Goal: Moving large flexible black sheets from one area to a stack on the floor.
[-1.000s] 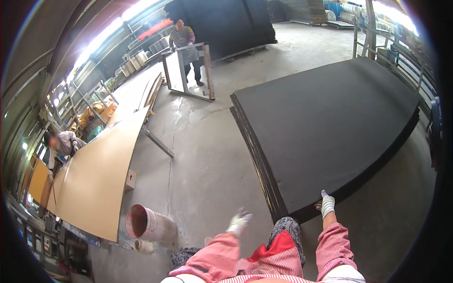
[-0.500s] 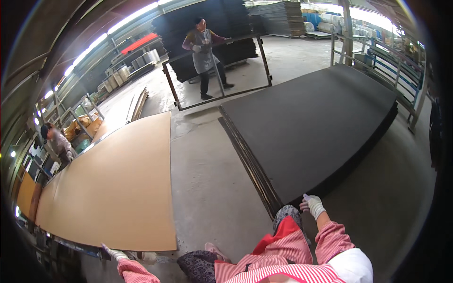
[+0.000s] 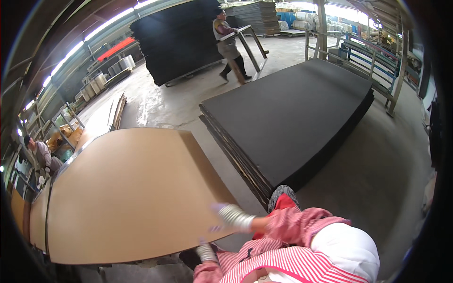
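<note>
A worker's gloved right hand (image 3: 232, 217), fingers spread, reaches over the near corner of a tan board (image 3: 127, 188); the left hand (image 3: 205, 252) hovers just beside its edge, grip unclear.

Compared with the earlier views, the tan board (image 3: 127, 188) now fills the lower left and lies much closer, its near edge just under the gloved right hand (image 3: 231, 217), which has crossed from the corner of the black sheet stack (image 3: 292, 118) toward the board. The gloved left hand (image 3: 205, 252) has drawn in beside the striped apron. The co-worker (image 3: 229, 42) with the metal frame (image 3: 247, 45) now stands farther right, turned side-on.
</note>
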Available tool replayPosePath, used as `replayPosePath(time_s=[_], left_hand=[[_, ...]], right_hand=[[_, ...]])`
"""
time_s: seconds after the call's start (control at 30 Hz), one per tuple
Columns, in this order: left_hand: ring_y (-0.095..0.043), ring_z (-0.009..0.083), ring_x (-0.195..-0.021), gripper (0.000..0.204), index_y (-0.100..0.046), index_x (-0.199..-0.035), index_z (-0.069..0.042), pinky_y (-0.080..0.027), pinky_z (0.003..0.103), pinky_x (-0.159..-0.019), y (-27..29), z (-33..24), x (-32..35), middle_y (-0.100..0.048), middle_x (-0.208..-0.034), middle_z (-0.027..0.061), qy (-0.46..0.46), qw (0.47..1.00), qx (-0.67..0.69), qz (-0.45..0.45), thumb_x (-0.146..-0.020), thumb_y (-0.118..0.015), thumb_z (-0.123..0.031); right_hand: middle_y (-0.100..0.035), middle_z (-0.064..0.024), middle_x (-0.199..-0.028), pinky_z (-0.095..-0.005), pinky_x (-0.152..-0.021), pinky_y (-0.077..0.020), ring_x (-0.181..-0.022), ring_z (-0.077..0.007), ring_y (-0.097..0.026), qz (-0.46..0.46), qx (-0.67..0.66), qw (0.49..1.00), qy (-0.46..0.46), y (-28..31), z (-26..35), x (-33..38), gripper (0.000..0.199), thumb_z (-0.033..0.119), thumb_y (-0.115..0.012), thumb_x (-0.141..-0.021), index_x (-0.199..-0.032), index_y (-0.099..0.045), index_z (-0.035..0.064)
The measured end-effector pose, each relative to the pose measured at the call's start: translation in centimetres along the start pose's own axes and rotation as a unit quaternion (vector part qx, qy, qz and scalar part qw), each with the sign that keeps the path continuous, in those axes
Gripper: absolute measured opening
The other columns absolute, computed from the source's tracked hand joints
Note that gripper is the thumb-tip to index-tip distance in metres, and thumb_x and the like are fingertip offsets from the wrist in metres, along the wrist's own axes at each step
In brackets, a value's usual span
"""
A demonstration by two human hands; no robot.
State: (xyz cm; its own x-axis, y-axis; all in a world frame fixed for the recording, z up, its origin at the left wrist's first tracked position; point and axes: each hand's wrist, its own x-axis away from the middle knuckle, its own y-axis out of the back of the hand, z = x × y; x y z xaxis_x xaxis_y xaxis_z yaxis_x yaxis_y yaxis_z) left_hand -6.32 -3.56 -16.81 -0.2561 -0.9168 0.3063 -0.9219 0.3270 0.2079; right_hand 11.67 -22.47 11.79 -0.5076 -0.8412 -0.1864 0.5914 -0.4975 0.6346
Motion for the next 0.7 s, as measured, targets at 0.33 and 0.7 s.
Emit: replayPosePath(time_s=[0.33,0.7], left_hand=[[-0.051,0.0197,-0.103,0.057,-0.049,-0.119,0.004,-0.041,0.033,-0.093,-2.7,-5.1,5.0,-0.053,-0.119,0.0115,0.146,0.953,0.193,0.182,-0.09,-0.049,-0.045],[-0.048,0.0209,-0.115,0.067,-0.038,-0.13,0.006,-0.038,0.034,-0.1,2.7,-49.8,2.3,-0.047,-0.13,0.013,-0.321,0.686,0.522,0.392,-0.088,-0.051,-0.046]], right_hand=[[-0.047,-0.0205,-0.125,-0.0476,-0.085,-0.0448,-0.108,-0.0365,-0.053,0.005,0.305,0.932,0.197,-9.8,2.2,2.7,0.048,0.022,-0.045,-0.082,-0.125,-0.043,0.0025],[-0.065,-0.0145,-0.082,-0.0332,-0.062,-0.052,-0.069,-0.0268,-0.065,-0.315,0.186,0.928,0.071,25.2,-6.5,10.3,0.028,0.02,-0.062,-0.082,-0.105,-0.061,0.0045]])
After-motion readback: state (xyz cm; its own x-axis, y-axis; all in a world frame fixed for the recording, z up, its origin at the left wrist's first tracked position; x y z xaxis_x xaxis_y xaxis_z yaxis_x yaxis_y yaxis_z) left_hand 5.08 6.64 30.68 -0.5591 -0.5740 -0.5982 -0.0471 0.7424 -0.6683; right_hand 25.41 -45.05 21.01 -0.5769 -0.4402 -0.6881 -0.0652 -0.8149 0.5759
